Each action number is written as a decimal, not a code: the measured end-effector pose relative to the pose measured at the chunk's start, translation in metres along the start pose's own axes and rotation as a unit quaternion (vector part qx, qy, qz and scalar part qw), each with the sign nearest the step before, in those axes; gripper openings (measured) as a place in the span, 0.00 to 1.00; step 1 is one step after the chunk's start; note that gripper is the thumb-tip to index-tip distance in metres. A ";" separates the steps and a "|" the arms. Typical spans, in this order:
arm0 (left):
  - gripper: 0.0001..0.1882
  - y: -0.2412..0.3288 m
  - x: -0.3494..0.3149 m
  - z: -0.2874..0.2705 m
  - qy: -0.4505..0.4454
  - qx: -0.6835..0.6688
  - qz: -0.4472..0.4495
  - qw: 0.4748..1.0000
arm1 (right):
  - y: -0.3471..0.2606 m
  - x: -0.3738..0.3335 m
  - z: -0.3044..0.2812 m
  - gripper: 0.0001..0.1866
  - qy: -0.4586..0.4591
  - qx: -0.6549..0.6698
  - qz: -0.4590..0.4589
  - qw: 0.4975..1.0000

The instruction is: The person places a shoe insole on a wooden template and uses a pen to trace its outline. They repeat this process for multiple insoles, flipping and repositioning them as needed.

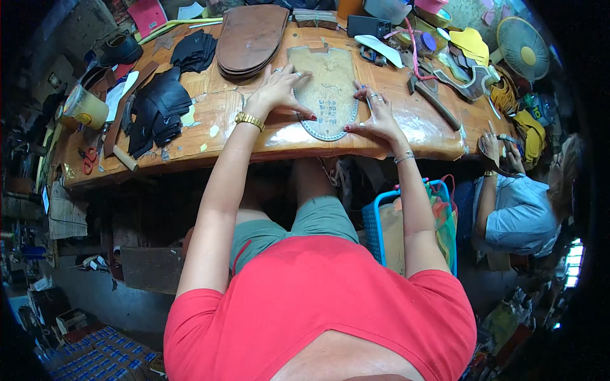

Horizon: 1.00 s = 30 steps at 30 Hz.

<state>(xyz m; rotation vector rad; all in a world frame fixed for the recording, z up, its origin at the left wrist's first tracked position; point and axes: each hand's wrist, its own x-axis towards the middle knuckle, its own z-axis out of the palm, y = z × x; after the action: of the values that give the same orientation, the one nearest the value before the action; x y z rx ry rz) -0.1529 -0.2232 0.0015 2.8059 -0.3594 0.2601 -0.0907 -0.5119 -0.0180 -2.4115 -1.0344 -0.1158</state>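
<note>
A tan, U-shaped flat pattern piece (325,79), with dark marks on it and a dotted dark rim, lies at the front edge of the wooden table before me. My left hand (279,92) rests at its left side, fingers spread and thumb stretched across its face. At the right edge is my right hand (376,117), its thumb and fingers apart, their tips touching the rim. Neither hand is closed round the piece. Whether another layer lies under it cannot be made out. Just left of it sits a stack of brown leather pieces (251,39) of similar shape.
Black leather pieces (159,105), red-handled scissors (88,160) and a tub (84,108) lie left on the table (222,149). A hammer (435,105) lies right. A blue basket (373,228) stands by my right leg. Another person (518,206) works at far right; a fan (524,49) stands beyond.
</note>
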 end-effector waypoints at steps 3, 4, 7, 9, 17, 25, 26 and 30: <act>0.61 0.001 0.001 -0.003 -0.017 0.032 -0.010 0.999 | -0.004 0.000 -0.004 0.50 -0.019 0.016 0.012 1.000; 0.60 0.001 0.001 -0.003 -0.018 0.026 -0.010 0.999 | -0.006 0.001 -0.005 0.49 -0.027 0.025 0.016 0.999; 0.59 -0.002 0.001 0.000 -0.017 0.013 -0.006 1.000 | -0.003 0.002 -0.002 0.47 -0.011 0.028 0.008 1.000; 0.59 -0.002 0.003 0.001 -0.007 0.015 0.005 1.000 | -0.001 0.002 -0.001 0.48 -0.008 0.022 0.005 1.000; 0.61 0.005 0.011 -0.010 -0.058 -0.023 -0.009 0.998 | -0.011 0.001 -0.009 0.43 -0.032 0.036 0.017 0.999; 0.53 0.015 0.031 -0.019 -0.114 0.038 -0.031 0.992 | -0.008 0.001 -0.008 0.44 -0.022 0.025 0.013 0.999; 0.52 0.013 0.037 -0.016 -0.108 0.040 -0.037 0.993 | -0.008 0.001 -0.007 0.42 -0.023 0.020 0.005 1.000; 0.45 0.011 0.059 -0.013 -0.118 0.041 -0.038 0.991 | 0.018 0.009 0.000 0.33 0.006 0.152 -0.020 0.988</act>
<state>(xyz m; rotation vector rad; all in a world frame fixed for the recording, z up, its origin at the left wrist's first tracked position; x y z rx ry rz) -0.1012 -0.2417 0.0291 2.9311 -0.2987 -0.0777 -0.0718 -0.5169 -0.0230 -2.1124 -1.0161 0.0143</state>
